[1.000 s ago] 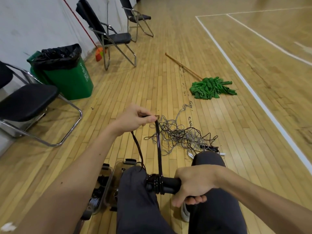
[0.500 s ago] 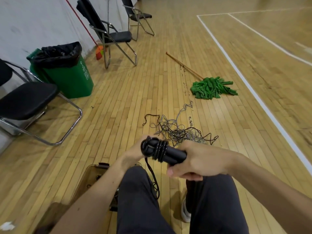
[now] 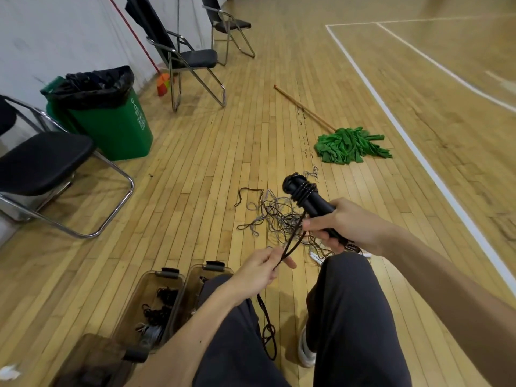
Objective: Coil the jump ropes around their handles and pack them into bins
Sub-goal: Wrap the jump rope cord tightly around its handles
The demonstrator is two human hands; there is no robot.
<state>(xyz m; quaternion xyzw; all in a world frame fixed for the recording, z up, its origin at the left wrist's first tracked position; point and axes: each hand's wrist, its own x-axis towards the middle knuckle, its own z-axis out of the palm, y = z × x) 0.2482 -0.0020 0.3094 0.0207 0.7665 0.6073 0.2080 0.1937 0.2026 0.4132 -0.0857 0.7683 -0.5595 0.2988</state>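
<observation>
My right hand (image 3: 344, 223) grips the black jump-rope handles (image 3: 305, 196), which point up and to the left with several turns of dark rope wound near their top. From the coil the rope (image 3: 293, 241) runs down to my left hand (image 3: 258, 272), which pinches it above my left knee; the slack hangs between my legs. A tangle of grey and black ropes (image 3: 276, 216) lies on the floor just beyond my hands. Two clear bins (image 3: 170, 277) stand by my left leg, holding coiled ropes.
A third bin (image 3: 92, 358) sits at the bottom left. A black folding chair (image 3: 42, 160) and a green trash can (image 3: 109, 118) stand to the left, with more chairs (image 3: 192, 57) behind. A green mop (image 3: 349, 145) lies on the wooden floor ahead.
My right hand lifted the handles up and to the right, tilting them upward. My left hand let go near the coil and moved down, now pinching the rope lower.
</observation>
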